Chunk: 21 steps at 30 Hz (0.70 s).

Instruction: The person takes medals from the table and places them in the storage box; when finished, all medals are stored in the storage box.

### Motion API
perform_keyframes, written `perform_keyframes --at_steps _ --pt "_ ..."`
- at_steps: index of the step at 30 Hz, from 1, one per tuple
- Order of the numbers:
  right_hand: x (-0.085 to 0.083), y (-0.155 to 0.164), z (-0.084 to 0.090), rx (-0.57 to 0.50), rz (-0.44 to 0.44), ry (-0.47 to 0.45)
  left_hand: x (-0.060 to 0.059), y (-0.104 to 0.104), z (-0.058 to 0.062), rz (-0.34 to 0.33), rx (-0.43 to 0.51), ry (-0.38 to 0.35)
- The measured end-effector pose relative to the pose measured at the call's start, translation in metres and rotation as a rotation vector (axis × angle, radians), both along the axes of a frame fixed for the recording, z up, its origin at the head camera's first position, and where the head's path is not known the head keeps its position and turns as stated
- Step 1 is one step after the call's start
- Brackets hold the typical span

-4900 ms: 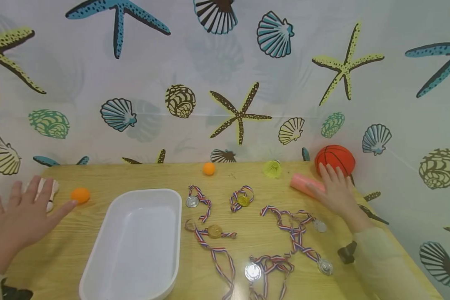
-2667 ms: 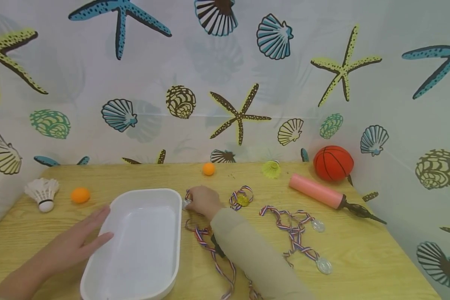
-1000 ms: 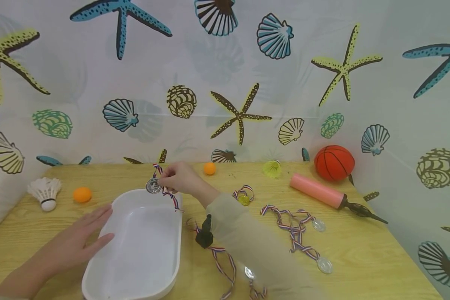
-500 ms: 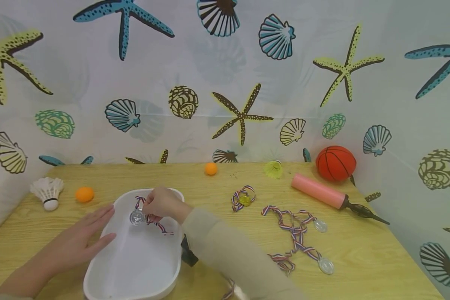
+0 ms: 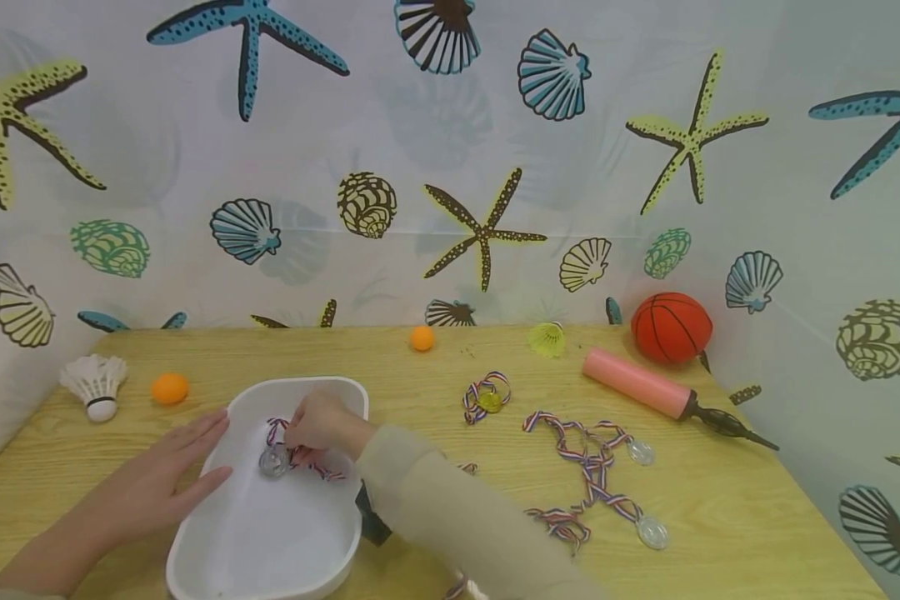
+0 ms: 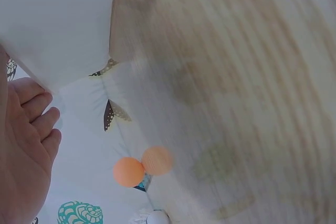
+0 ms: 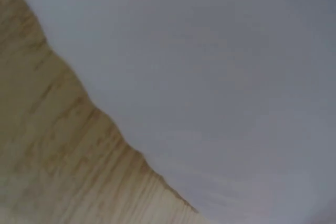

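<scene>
The right hand (image 5: 318, 423) reaches from the near right across the tray (image 5: 266, 533), its sleeved forearm slanting over the tray's right rim. Its grip is pinched on the ribbon of a medal (image 5: 273, 461), fingers curled down; the silver disc sits low inside the tray, at or just above its floor, with the striped ribbon bunched beside the knuckles. Whether the disc touches the floor cannot be told.

The left hand (image 5: 153, 487) lies flat on the bench (image 5: 720, 517) at the tray's left rim, grip spread, fingers straight and pointing right, the fingertips touching or just beside the rim. In the left wrist view the same hand (image 6: 23, 145) shows as a palm at the left edge, with the tray's white wall (image 6: 58, 19) above it.

The sleeve covers part of the tray's right rim and some ribbons near it; a dark object under the forearm is too hidden to name. A medal at the near edge is cut off by the frame. The right wrist view is blurred, showing only white tray and wood grain. The left wrist view is blurred too; an orange ball (image 6: 129, 171) there appears with its reflection.

Right of the tray lie more medals (image 5: 592, 467), loose and tangled. Far right rest a pink pump (image 5: 637, 383) and a basketball (image 5: 671, 327).
</scene>
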State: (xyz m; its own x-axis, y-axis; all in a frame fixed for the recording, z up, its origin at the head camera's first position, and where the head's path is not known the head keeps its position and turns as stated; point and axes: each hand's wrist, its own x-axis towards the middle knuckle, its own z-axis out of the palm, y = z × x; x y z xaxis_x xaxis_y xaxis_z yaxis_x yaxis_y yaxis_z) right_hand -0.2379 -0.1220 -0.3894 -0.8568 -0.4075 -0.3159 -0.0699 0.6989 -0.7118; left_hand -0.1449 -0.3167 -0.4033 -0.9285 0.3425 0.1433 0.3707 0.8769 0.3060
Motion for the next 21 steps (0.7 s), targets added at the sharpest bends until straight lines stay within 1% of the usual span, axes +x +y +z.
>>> perform_keyframes --at_steps 3,6,8,10,15,18,21 --pt "-0.001 -0.003 -0.004 0.019 -0.008 -0.008 0.0 0.0 0.0 -0.001 0.004 0.005" --pt "-0.001 -0.004 -0.006 -0.005 -0.027 -0.04 0.001 0.001 0.0 0.003 0.004 -0.006" --pt "-0.001 -0.004 -0.005 -0.023 -0.017 -0.049 0.0 0.001 0.001 0.006 0.002 -0.01" --pt "-0.001 -0.001 -0.002 -0.028 0.013 -0.045 0.0 0.001 0.001 0.005 -0.002 -0.004" --pt "-0.004 0.014 0.013 -0.022 0.141 -0.01 0.0 0.0 0.0 0.001 -0.015 0.006" --pt "-0.007 0.025 0.027 -0.061 0.2 0.008 0.0 0.0 0.001 0.004 -0.016 -0.004" --pt "-0.011 0.04 0.043 -0.136 0.242 0.026 0.0 0.0 0.001 0.006 -0.014 -0.004"
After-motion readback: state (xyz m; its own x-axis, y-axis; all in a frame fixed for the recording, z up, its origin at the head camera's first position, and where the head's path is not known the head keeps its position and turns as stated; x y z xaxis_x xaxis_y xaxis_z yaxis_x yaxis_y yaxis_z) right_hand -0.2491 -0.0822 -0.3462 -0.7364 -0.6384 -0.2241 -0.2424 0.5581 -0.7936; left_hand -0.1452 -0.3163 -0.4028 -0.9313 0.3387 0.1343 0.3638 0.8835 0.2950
